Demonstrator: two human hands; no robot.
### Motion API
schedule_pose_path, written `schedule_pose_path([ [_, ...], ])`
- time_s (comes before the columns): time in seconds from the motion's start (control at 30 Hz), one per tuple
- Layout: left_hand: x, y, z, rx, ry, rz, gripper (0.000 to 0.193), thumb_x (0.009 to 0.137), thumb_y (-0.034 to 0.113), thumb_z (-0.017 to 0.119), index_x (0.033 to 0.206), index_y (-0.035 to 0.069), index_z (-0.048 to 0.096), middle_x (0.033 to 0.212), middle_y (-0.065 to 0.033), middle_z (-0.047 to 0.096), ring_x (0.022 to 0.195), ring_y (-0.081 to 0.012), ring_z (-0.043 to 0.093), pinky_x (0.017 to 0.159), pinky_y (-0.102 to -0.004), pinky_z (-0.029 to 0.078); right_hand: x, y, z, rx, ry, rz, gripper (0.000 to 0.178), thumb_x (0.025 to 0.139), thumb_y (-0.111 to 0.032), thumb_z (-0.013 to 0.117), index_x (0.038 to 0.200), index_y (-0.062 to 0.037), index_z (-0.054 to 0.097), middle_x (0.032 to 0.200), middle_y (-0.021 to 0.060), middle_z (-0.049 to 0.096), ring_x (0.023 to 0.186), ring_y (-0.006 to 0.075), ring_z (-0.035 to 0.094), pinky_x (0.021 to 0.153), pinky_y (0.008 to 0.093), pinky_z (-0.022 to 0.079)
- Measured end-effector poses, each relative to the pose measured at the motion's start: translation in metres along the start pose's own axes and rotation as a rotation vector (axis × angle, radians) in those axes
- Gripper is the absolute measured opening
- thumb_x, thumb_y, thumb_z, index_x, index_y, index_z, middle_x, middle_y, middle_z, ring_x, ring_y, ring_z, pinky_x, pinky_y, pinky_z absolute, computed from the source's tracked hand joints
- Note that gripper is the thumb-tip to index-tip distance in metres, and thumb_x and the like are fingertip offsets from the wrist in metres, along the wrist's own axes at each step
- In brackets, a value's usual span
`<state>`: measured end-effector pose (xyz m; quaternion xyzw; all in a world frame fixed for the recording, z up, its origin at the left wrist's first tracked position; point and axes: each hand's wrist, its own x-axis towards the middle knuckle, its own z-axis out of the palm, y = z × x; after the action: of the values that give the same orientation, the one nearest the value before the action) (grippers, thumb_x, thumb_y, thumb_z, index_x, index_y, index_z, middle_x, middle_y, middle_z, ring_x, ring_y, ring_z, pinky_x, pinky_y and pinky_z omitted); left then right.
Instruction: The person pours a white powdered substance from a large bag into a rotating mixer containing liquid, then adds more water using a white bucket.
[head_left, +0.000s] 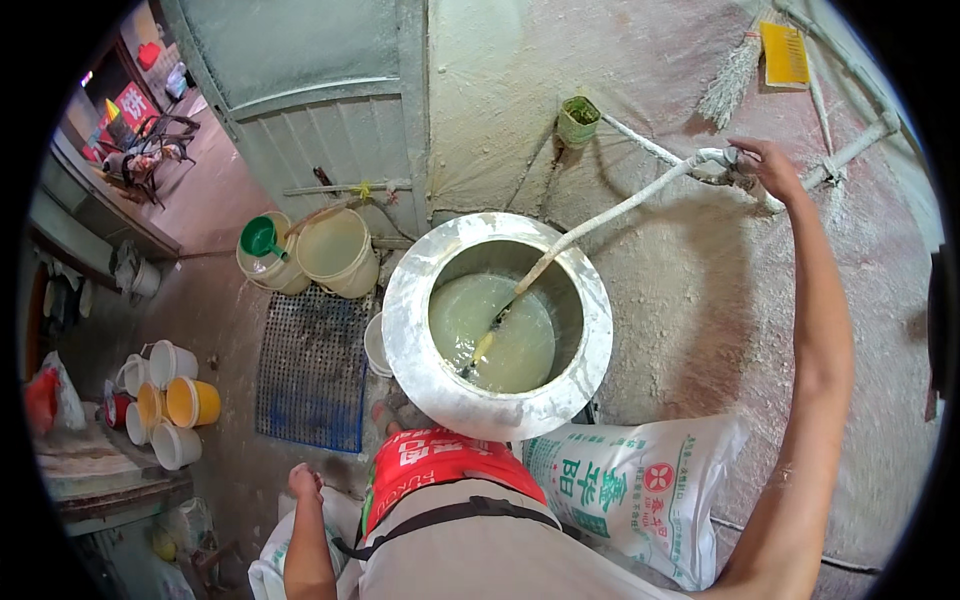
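A large round metal pot (420,385) stands in front of me, with cloudy pale liquid (480,325) inside. From a wall fitting (715,165), a long whitish hose (620,217) slants down into the pot, its lower end in the liquid. High at the right, my right hand (768,170) reaches out with its fingers closed round the fitting where the hose meets the wall pipe (850,155). My left hand (305,483) hangs low on the left, fingers curled in, with nothing seen in it, beside a white sack (340,520).
Two liquid-filled buckets (338,258) stand left of the pot, one carrying a green dipper (262,238). A black mat (312,365) lies nearby. Printed white sacks (640,480) are close to my right side. Small buckets (192,402) stand further left; a broom (735,80) hangs on the wall.
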<state>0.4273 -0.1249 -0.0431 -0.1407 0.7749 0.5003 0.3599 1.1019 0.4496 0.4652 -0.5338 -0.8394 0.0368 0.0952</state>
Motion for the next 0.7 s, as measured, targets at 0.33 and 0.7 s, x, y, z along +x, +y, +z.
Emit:
schedule_pose_path([
  [0.33, 0.001, 0.007, 0.003, 0.046, -0.045, 0.049, 0.012, 0.082, 0.011, 0.043, 0.092, 0.009, 0.05, 0.066, -0.0032, 0.048, 0.048, -0.0126, 0.048, 0.037, -0.0235, 0.04, 0.019, 0.01, 0.004, -0.153, 0.118, 0.083, 0.023, 0.077, -0.018, 0.058, 0.089, 0.0017, 0.061, 0.08, 0.0147, 0.064, 0.073, 0.0221, 0.061, 0.068, 0.0321, 0.045],
  [0.7, -0.02, -0.004, 0.006, -0.002, 0.036, 0.024, 0.006, 0.079, 0.009, 0.044, 0.077, 0.01, 0.049, 0.06, -0.0023, 0.045, 0.043, -0.0118, 0.044, 0.034, -0.0235, 0.036, 0.016, 0.006, 0.032, -0.414, 0.454, 0.217, 0.03, 0.074, -0.028, 0.062, 0.09, -0.0027, 0.061, 0.09, 0.0172, 0.06, 0.086, 0.0315, 0.056, 0.076, 0.0393, 0.042],
])
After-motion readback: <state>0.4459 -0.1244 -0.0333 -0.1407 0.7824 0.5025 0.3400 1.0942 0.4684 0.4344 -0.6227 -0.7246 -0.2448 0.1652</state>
